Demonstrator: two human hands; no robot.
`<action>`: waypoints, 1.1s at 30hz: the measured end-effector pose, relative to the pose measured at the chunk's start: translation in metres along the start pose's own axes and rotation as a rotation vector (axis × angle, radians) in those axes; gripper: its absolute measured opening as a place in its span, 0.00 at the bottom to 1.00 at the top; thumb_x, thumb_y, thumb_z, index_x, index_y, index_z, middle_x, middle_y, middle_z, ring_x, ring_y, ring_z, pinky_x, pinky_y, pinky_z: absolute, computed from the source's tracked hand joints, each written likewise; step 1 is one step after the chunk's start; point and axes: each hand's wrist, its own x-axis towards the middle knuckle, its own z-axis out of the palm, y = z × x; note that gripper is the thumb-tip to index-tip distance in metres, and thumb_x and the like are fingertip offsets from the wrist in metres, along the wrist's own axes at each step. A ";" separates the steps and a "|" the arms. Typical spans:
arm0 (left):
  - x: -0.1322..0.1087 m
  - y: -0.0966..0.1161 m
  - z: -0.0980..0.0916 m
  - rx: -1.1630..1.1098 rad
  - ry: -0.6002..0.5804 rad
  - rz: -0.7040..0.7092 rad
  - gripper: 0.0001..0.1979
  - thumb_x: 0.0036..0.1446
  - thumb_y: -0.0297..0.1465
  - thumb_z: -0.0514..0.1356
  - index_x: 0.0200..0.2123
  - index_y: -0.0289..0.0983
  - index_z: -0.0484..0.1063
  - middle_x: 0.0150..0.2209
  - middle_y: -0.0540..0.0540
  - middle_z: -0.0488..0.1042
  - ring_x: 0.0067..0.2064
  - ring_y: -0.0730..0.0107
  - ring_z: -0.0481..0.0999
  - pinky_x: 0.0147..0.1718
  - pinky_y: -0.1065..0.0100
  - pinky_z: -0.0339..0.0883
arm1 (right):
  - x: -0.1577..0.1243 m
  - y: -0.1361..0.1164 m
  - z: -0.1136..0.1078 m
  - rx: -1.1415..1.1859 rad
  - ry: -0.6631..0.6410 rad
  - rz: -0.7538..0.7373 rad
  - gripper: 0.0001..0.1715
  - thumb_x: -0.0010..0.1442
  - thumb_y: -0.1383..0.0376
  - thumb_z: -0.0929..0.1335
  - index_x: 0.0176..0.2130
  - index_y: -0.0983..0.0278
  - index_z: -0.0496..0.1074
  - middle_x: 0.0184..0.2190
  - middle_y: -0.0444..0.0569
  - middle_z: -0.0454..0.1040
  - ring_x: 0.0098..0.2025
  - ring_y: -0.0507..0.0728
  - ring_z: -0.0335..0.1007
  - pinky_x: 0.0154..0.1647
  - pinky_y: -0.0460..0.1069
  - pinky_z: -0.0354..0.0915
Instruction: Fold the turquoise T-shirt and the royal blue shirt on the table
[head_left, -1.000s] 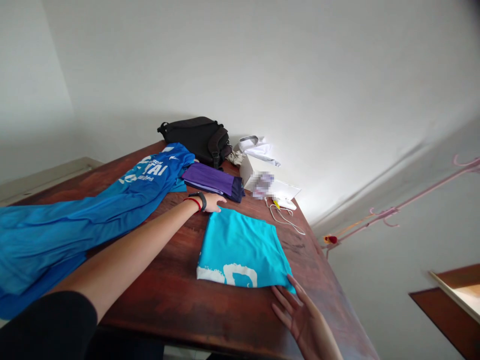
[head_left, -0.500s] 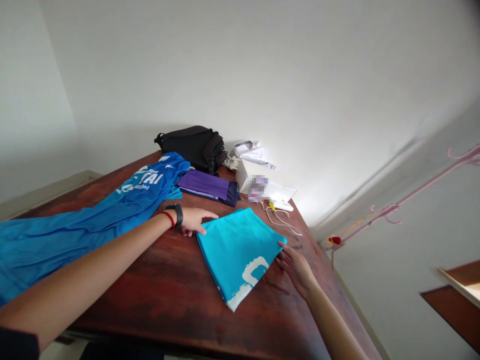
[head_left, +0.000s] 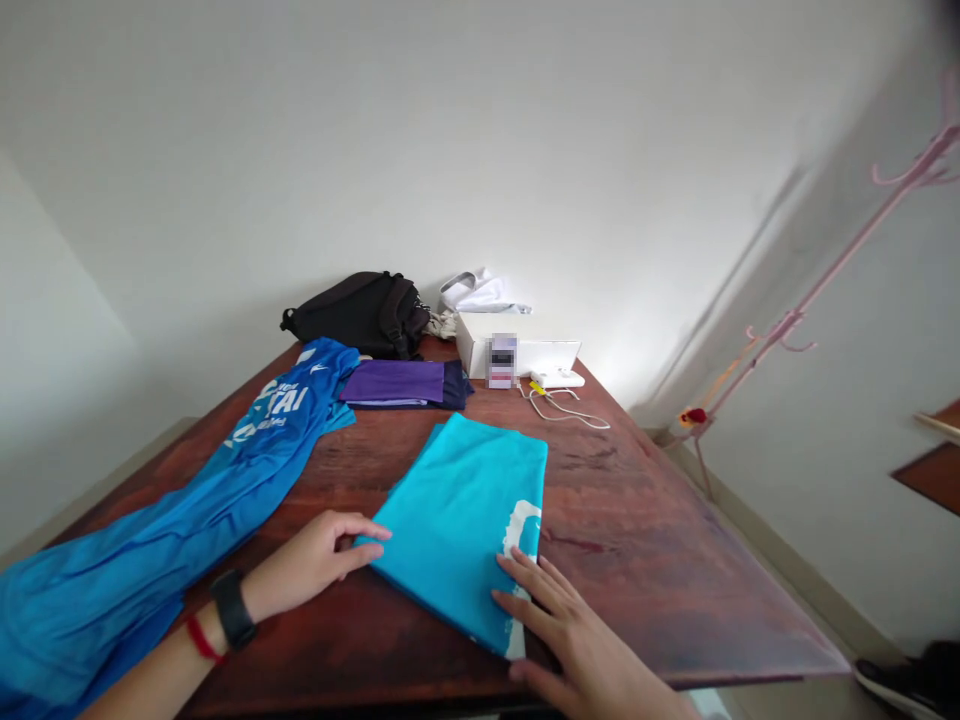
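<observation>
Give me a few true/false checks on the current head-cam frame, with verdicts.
1. The fingers of the right hand lie on the folded turquoise cloth. True.
2. The black watch is on the right wrist. False: it is on the left wrist, beside a red band, above the left hand.
3. The folded purple garment lies between the blue jersey and the white box. True.
4. The white cable lies on the folded turquoise cloth. False: it lies on the wooden table, beyond the cloth.
</observation>
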 end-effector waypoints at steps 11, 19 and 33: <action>0.008 0.006 -0.002 0.033 0.080 0.070 0.16 0.50 0.42 0.67 0.42 0.44 0.82 0.39 0.44 0.79 0.41 0.57 0.77 0.44 0.64 0.71 | 0.004 0.003 -0.001 0.062 0.227 -0.198 0.32 0.66 0.73 0.62 0.66 0.56 0.63 0.59 0.53 0.73 0.63 0.60 0.66 0.66 0.56 0.61; 0.016 0.012 -0.001 0.078 0.159 0.165 0.12 0.56 0.43 0.62 0.36 0.44 0.81 0.41 0.44 0.76 0.46 0.56 0.76 0.48 0.63 0.70 | 0.007 0.000 -0.002 0.043 0.221 -0.150 0.25 0.64 0.71 0.65 0.59 0.58 0.71 0.58 0.54 0.72 0.63 0.61 0.66 0.67 0.56 0.61; 0.027 0.019 -0.011 0.046 0.253 0.108 0.15 0.61 0.45 0.58 0.40 0.42 0.77 0.43 0.47 0.80 0.49 0.57 0.76 0.52 0.64 0.66 | 0.028 -0.013 0.024 -0.027 0.392 -0.005 0.28 0.61 0.68 0.70 0.59 0.58 0.68 0.58 0.55 0.70 0.61 0.64 0.65 0.62 0.60 0.64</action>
